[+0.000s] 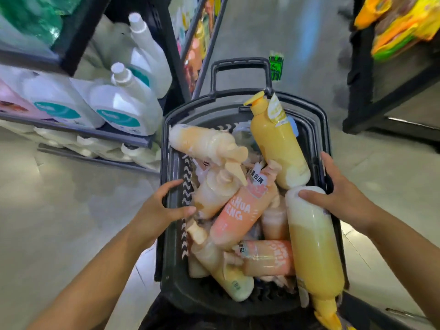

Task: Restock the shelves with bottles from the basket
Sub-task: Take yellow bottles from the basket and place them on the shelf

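Tight aisle here. A shelf unit (78, 132) on the left is packed with white jugs (123, 108) with teal labels, and it sits right up against the far-left corner of the basket (202, 107). Another rack (362, 79) off to the right holds yellow and orange packets (404, 25). A green tag (276, 67) lies on the floor just past the basket handle (240, 65), which stands up at the far edge.

The basket is crammed with pump bottles lying every which way:
- A peach bottle (204, 141) lies across the far-left corner.
- A yellow bottle (278, 144) leans in the far-right corner, pump up.
- A pink bottle (240, 210) with white lettering is propped diagonally in the middle, on top of the others.
- A long yellow bottle (314, 246) runs along the right edge, with its pump poking out over the near-right corner.

The left hand (157, 208) makes a wide C over the left edge. Thumb and forefinger tips reach inside but stay apart, not closed on anything.

The right hand (342, 194) straddles the right edge. Its thumb lies flat on the pale base of the long yellow bottle and its fingers run along the outside of the rim. Can't tell if it's actually squeezing.
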The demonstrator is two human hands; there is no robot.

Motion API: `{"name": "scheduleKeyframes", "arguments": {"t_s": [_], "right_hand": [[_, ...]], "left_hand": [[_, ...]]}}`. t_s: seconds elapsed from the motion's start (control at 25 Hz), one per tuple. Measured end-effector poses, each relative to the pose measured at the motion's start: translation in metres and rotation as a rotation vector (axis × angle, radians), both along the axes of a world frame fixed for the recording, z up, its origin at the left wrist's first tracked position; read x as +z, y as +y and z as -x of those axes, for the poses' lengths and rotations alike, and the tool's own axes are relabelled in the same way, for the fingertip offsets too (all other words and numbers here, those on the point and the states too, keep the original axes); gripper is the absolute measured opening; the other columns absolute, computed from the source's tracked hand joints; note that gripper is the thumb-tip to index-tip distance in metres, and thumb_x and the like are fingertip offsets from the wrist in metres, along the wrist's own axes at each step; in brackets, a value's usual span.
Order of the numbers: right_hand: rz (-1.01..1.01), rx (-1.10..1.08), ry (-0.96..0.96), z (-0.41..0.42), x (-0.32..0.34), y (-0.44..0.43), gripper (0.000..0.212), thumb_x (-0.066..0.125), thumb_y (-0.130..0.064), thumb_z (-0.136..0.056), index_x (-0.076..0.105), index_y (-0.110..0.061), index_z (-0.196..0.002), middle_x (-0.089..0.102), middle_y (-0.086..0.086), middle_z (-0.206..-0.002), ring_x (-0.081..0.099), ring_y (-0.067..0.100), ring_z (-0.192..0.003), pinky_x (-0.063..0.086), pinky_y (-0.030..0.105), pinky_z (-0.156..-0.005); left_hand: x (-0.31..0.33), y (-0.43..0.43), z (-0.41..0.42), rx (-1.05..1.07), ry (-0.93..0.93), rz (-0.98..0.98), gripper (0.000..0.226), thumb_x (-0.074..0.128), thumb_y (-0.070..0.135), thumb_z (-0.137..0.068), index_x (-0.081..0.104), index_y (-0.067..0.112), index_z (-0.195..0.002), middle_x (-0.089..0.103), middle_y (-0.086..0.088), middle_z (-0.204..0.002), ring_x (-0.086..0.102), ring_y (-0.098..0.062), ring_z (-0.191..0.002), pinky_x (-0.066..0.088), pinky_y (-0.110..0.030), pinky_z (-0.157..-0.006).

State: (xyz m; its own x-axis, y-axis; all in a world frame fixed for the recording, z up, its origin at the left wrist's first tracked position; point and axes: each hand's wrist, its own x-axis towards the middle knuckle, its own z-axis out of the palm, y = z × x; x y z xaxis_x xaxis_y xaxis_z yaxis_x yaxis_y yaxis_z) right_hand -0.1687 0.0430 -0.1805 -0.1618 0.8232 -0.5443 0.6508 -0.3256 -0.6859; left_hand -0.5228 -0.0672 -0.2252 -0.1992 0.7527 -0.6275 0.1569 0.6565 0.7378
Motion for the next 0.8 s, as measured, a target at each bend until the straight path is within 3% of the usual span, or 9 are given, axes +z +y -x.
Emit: {"name": "scheduleKeyframes", "arguments": {"t_s": [0.08, 0.16, 0.24, 0.36, 0.48, 0.56, 0.72, 0.8], "right_hand": [[0.024, -0.081, 0.019, 0.003, 0.0, 0.044, 0.114, 0.078, -0.051, -0.061, 0.007, -0.049, -0.15, 0.025, -0.016, -0.157, 0.035, 0.012, -0.138, 0.047, 0.032, -0.094], [0.028, -0.131, 0.018, 0.003, 0.001, 0.081, 0.107, 0.079, -0.043, -0.069, 0.009, -0.048, -0.15, 0.025, -0.02, -0.153, 0.041, 0.01, -0.129, 0.053, 0.025, -0.073], [0.037, -0.173, 0.028, 0.001, 0.004, 0.119, 0.101, 0.078, -0.033, -0.077, 0.011, -0.046, -0.151, 0.026, -0.022, -0.147, 0.049, 0.009, -0.114, 0.049, 0.019, -0.059], [0.078, -0.216, 0.051, -0.005, 0.002, 0.189, 0.095, 0.075, -0.029, -0.081, 0.012, -0.045, -0.151, 0.027, -0.021, -0.145, 0.056, 0.01, -0.095, 0.05, 0.018, -0.062], [0.076, -0.219, 0.061, -0.014, -0.01, 0.283, 0.092, 0.072, -0.03, -0.084, 0.011, -0.042, -0.152, 0.026, -0.014, -0.154, 0.055, 0.023, -0.115, 0.045, 0.012, -0.06], [0.054, -0.195, 0.055, -0.018, -0.014, 0.353, 0.091, 0.071, -0.033, -0.084, 0.011, -0.043, -0.151, 0.028, -0.01, -0.154, 0.054, 0.016, -0.103, 0.046, 0.012, -0.058], [0.048, -0.151, 0.024, -0.022, -0.007, 0.477, 0.095, 0.075, -0.038, -0.079, 0.011, -0.055, -0.147, 0.031, -0.02, -0.134, 0.058, 0.013, -0.079, 0.053, 0.028, -0.066], [0.058, -0.156, 0.006, -0.016, -0.001, 0.53, 0.095, 0.076, -0.035, -0.079, 0.012, -0.055, -0.146, 0.026, -0.025, -0.136, 0.06, 0.015, -0.082, 0.051, 0.027, -0.062]], "left_hand": [[0.001, 0.069, 0.009, -0.086, 0.002, -0.034, 0.074, 0.086, 0.023, -0.071, 0.05, 0.046, -0.131, 0.041, 0.012, -0.134, 0.035, -0.008, -0.126, 0.034, -0.032, -0.103], [0.009, 0.131, 0.014, -0.134, 0.03, -0.049, 0.072, 0.086, 0.022, -0.069, 0.051, 0.047, -0.128, 0.042, 0.011, -0.133, 0.035, -0.007, -0.128, 0.033, -0.03, -0.102], [0.02, 0.191, 0.016, -0.18, 0.055, -0.041, 0.073, 0.086, 0.027, -0.064, 0.051, 0.051, -0.124, 0.043, 0.012, -0.133, 0.036, -0.009, -0.126, 0.036, -0.032, -0.1], [0.03, 0.284, 0.015, -0.22, 0.059, -0.037, 0.075, 0.086, 0.036, -0.055, 0.053, 0.055, -0.12, 0.046, 0.014, -0.133, 0.041, -0.011, -0.126, 0.04, -0.034, -0.101], [0.025, 0.385, 0.001, -0.233, 0.095, -0.082, 0.068, 0.088, 0.03, -0.062, 0.054, 0.057, -0.114, 0.046, 0.014, -0.136, 0.041, -0.008, -0.128, 0.038, -0.03, -0.102], [0.022, 0.447, -0.008, -0.21, 0.097, -0.098, 0.064, 0.087, 0.025, -0.068, 0.053, 0.058, -0.112, 0.045, 0.014, -0.137, 0.039, -0.006, -0.129, 0.035, -0.027, -0.101], [0.025, 0.553, -0.005, -0.144, 0.081, -0.074, 0.068, 0.085, 0.024, -0.072, 0.053, 0.049, -0.126, 0.04, 0.019, -0.137, 0.031, 0.0, -0.129, 0.032, -0.027, -0.102], [0.02, 0.603, 0.0, -0.134, 0.045, -0.087, 0.071, 0.085, 0.021, -0.074, 0.052, 0.042, -0.133, 0.04, 0.016, -0.14, 0.033, -0.001, -0.128, 0.032, -0.025, -0.1]]}}
